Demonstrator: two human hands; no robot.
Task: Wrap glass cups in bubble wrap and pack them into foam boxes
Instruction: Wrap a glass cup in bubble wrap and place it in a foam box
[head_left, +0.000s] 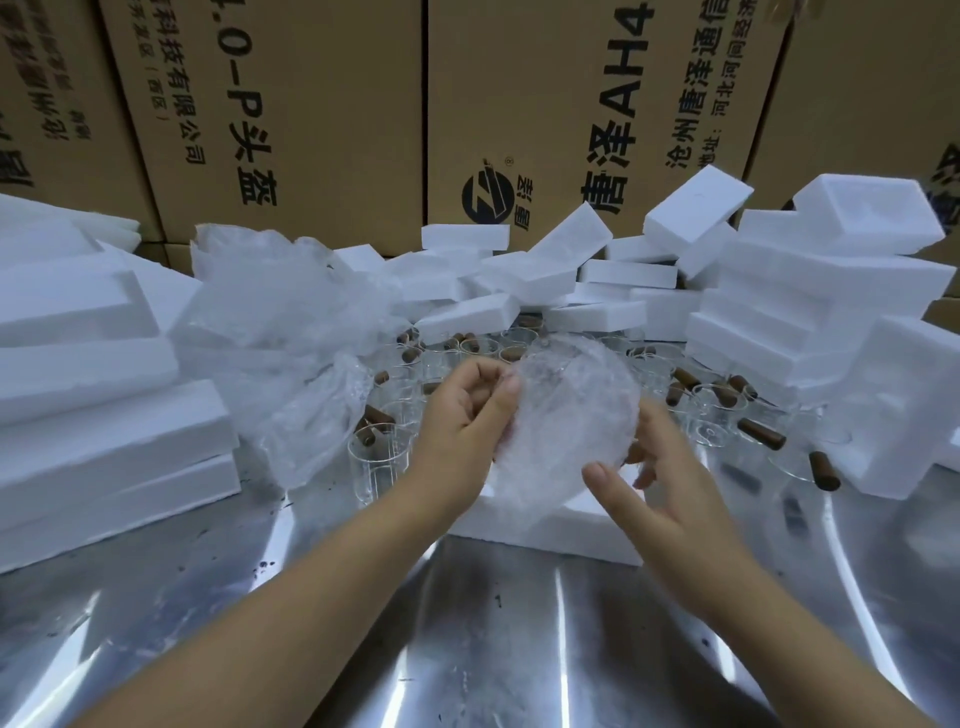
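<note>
A clear sheet of bubble wrap (566, 415) hangs in the air above an open white foam box (550, 530) on the steel table. My left hand (467, 415) pinches the sheet's left edge with curled fingers. My right hand (660, 483) is at the sheet's lower right edge, thumb up in front of it and fingers loosely bent behind. Whether a cup sits inside the wrap I cannot tell. Several glass cups with brown handles (384, 447) stand behind the hands.
Stacks of white foam boxes rise at the left (88, 405) and at the right (810, 312). A heap of bubble wrap sheets (280, 332) lies at the left rear. Brown cardboard cartons (332, 119) wall off the back. The steel table (467, 649) is shiny in front.
</note>
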